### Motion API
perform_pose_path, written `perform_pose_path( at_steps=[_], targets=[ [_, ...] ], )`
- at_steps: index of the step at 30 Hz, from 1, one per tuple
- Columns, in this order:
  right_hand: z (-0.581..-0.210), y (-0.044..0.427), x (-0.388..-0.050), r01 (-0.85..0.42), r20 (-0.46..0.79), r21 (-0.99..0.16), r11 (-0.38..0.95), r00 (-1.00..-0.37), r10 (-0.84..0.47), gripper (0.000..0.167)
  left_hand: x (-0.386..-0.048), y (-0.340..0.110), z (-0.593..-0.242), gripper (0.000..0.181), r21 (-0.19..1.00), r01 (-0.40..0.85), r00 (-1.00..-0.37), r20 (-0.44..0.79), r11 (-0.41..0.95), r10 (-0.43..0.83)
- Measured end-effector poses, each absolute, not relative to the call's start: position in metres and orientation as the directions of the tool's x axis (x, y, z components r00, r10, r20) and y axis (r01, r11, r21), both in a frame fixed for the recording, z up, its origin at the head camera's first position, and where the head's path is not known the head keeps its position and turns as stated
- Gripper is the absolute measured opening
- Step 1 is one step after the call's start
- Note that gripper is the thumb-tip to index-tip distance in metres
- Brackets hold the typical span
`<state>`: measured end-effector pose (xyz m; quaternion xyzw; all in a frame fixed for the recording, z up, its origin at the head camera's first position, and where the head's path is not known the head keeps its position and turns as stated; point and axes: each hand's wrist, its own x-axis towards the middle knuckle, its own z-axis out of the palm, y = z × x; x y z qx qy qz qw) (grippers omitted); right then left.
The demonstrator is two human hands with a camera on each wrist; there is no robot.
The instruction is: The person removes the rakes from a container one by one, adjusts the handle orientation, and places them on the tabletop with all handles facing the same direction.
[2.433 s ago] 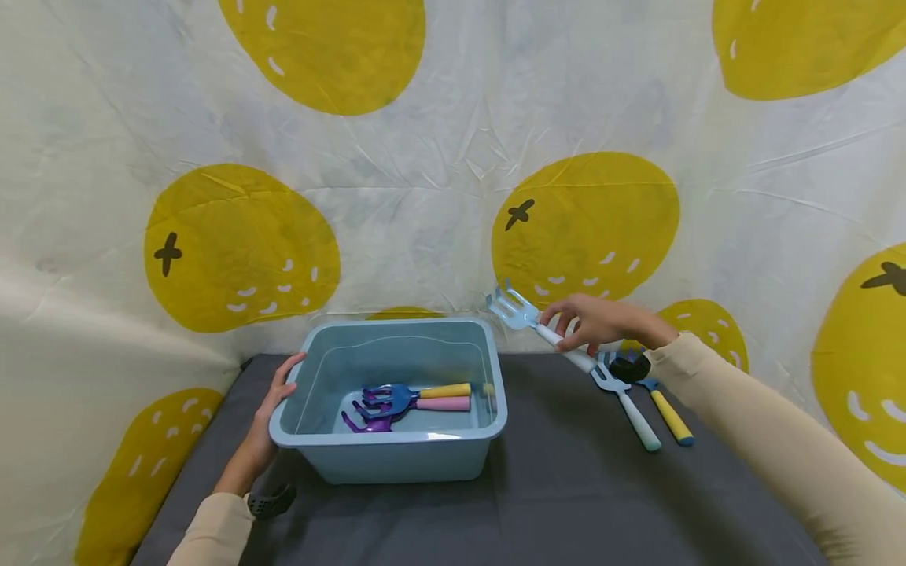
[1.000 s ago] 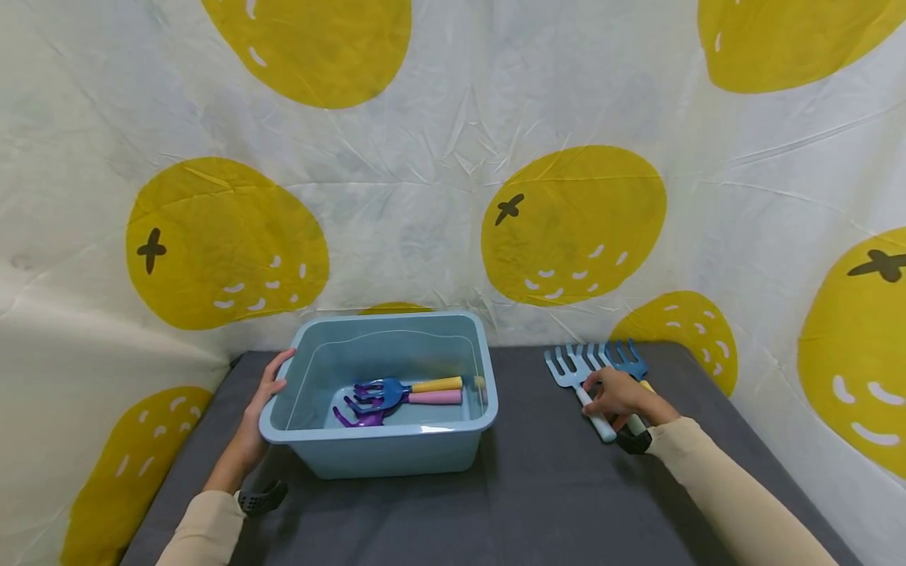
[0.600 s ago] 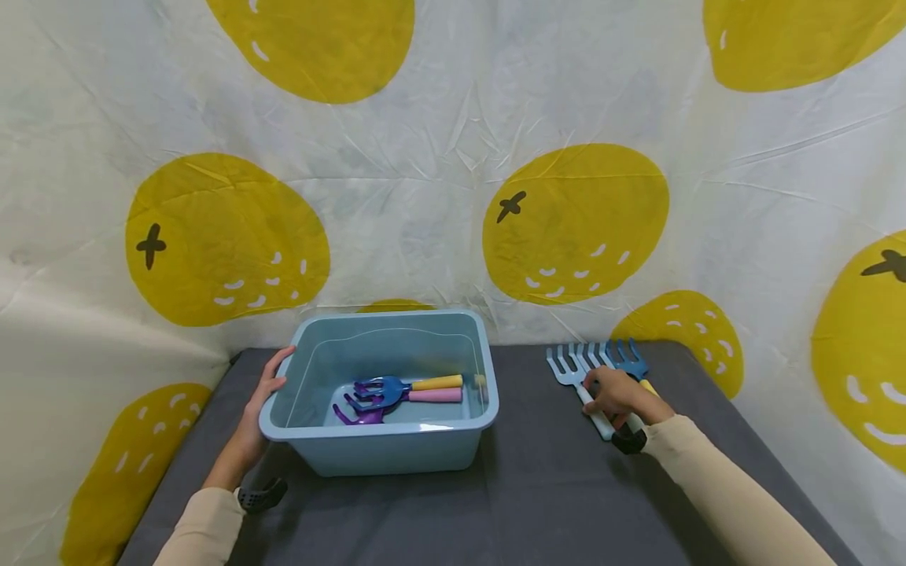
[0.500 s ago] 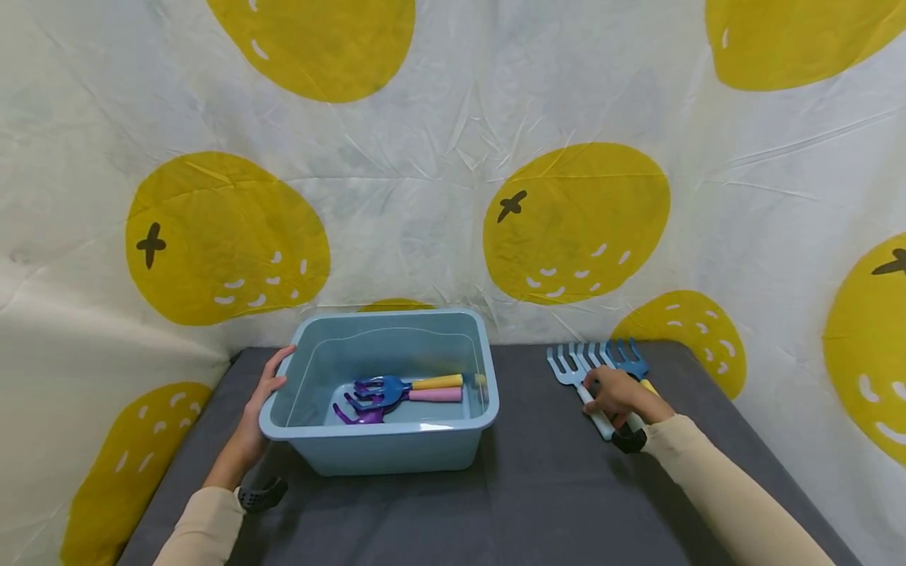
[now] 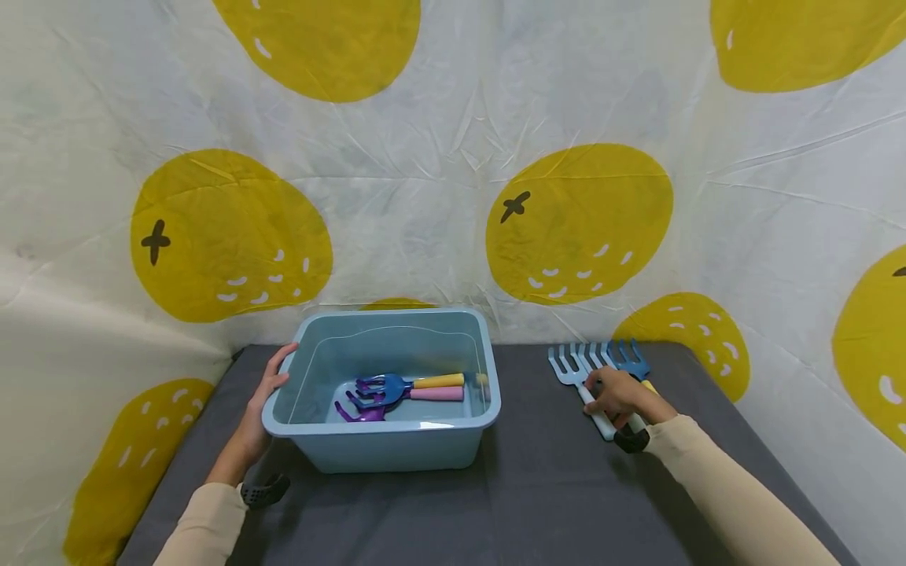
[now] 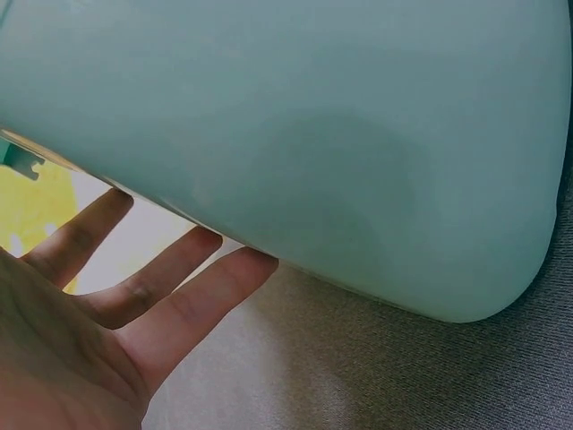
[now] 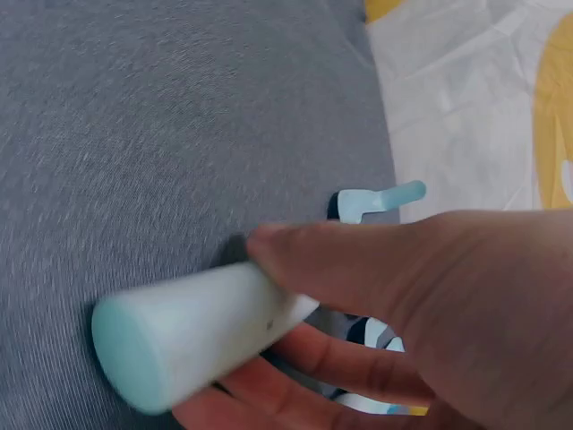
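Observation:
My left hand (image 5: 258, 405) is at the left side of a light blue plastic tub (image 5: 396, 456). In the left wrist view, its fairly straight fingers (image 6: 192, 305) touch the tub's wall. On the table at right, my right hand (image 5: 619, 395) holds a light blue hand fork (image 5: 569, 373) by its white handle (image 7: 197, 331), thumb on one side and fingers on the other. That fork lies flat, tines pointing away. Right beside it lie a second light blue fork (image 5: 596, 354) and a dark blue fork (image 5: 630, 360) with a yellow handle, both partly hidden by my hand.
Inside the tub lie a blue fork (image 5: 389, 387) with a yellow handle and purple claw-like tools (image 5: 368, 414), one pink handle (image 5: 436, 393) showing. A dark grey cloth (image 5: 538, 503) covers the table. Behind hangs a white curtain (image 5: 410, 236) printed with yellow fruit.
At 2.4 s ago my right hand held the light blue fork in the air; since then it has lowered it onto the table left of the others. Over the last second the hands stay put.

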<state>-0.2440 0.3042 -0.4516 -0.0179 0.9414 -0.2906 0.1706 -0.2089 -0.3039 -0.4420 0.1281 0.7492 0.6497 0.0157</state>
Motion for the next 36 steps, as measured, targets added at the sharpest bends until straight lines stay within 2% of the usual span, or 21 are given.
perform_pose_path(
  at_steps=[6, 16, 22, 28, 36],
  targets=[
    [-0.427, 0.300, -0.247, 0.015, -0.365, -0.513, 0.858, -0.909, -0.203, 0.052, -0.211, -0.304, -0.443, 0.056, 0.973, 0.188, -0.965, 0.158, 0.132, 0.209],
    [-0.318, 0.263, -0.262, -0.242, -0.359, -0.395, 0.886, -0.847, -0.391, 0.056, -0.210, -0.306, -0.444, 0.055, 0.975, 0.189, -0.969, 0.165, 0.119, 0.186],
    [-0.269, 0.238, -0.268, -0.333, -0.360, -0.342, 0.879, -0.817, -0.450, 0.055, -0.209, -0.305, -0.444, 0.056, 0.973, 0.193, -0.967, 0.167, 0.128, 0.191],
    [-0.238, 0.208, -0.273, -0.416, -0.325, -0.292, 0.861, -0.803, -0.499, 0.054, -0.211, -0.303, -0.444, 0.056, 0.974, 0.186, -0.969, 0.160, 0.129, 0.189],
    [-0.217, 0.165, -0.279, -0.528, -0.260, -0.242, 0.814, -0.773, -0.579, 0.053, -0.213, -0.302, -0.443, 0.056, 0.974, 0.191, -0.968, 0.167, 0.119, 0.187]
  ],
)
